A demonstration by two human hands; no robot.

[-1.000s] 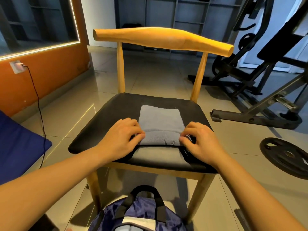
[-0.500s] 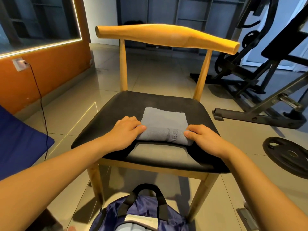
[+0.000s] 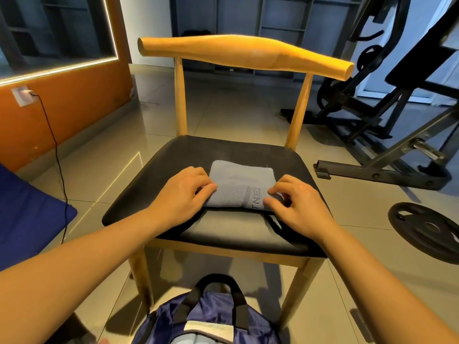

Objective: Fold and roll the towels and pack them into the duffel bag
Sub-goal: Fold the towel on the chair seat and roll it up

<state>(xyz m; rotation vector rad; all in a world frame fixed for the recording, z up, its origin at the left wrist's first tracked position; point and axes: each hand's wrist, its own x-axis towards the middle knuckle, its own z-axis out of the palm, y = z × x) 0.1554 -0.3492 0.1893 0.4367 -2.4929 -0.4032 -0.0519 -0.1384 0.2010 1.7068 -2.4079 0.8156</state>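
1. While both hands work on it, the grey towel (image 3: 242,187) lies on the black seat of the wooden chair (image 3: 151,187), in the middle and near the front edge.
2. The near part of the towel is a fat roll with a dark band and some letters on it. The far part lies flat on the seat, so I think the rolling step is in hand and about half done.
3. The left hand (image 3: 182,194) has its fingers curled on the left end of the roll, with the thumb on the cloth. It grips the towel.
4. The right hand (image 3: 295,207) has its fingers bent at the right end of the roll and pinches the cloth there.
5. The duffel bag (image 3: 206,319) sits on the floor just in front of the chair, below the hands. It is dark blue with black handles. Something pale blue shows at its top, but I cannot tell what it is.
6. For the next move, I think both hands need to push the roll away over the flat part at the same speed. If one end goes faster, the roll may turn crooked.
7. After that the roll has to be held tight, lifted off the seat and put down into the bag, or it may come loose
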